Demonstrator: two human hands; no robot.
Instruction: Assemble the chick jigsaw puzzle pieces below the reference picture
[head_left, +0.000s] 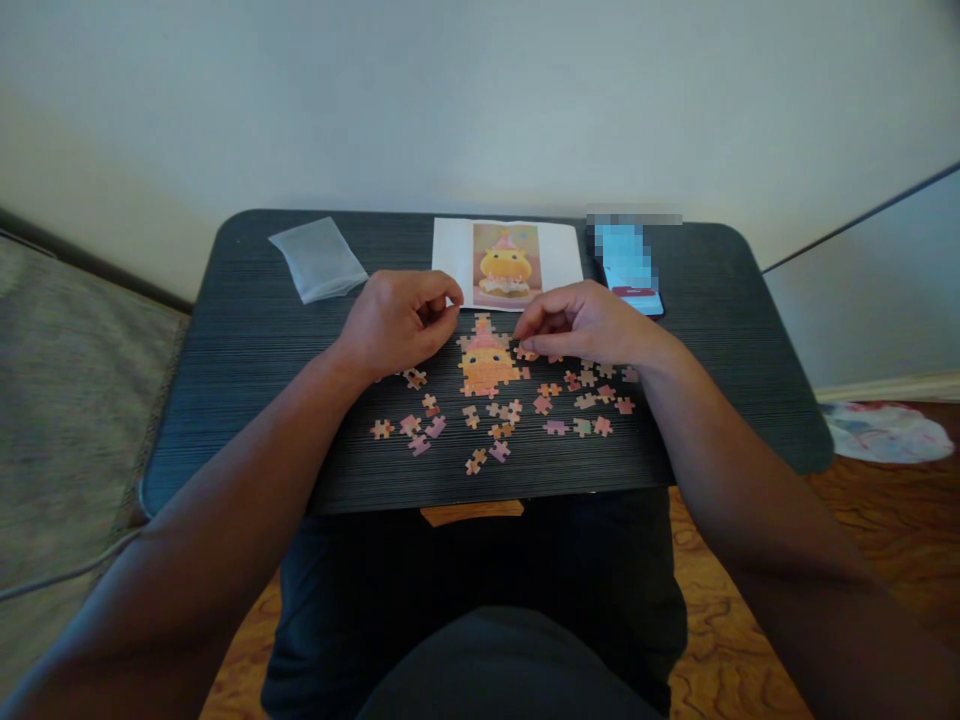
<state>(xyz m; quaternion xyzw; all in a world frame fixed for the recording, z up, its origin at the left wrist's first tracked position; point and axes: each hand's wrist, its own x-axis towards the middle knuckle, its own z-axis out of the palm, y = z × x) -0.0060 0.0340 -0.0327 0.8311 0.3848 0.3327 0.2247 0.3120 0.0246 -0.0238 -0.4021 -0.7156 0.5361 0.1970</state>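
A partly joined jigsaw puzzle (486, 362) lies on the dark table, showing a yellow character with a pink hat. My left hand (397, 322) is at its upper left, thumb and forefinger pinched together; whatever they hold, if anything, is too small to make out. On the other side, my right hand (577, 322) is closed at the fingertips on an orange puzzle piece (526, 354), close to the puzzle's right edge. Loose puzzle pieces (501, 431) in pink, orange and purple are spread in front and to the right, some partly hidden by my right hand.
Behind the puzzle lies a printed reference picture (507, 262) on white paper. A clear plastic bag (321, 262) rests at the back left of the table (247, 350). At the back right is a phone (628, 262), partly blurred. The wall stands right behind the table.
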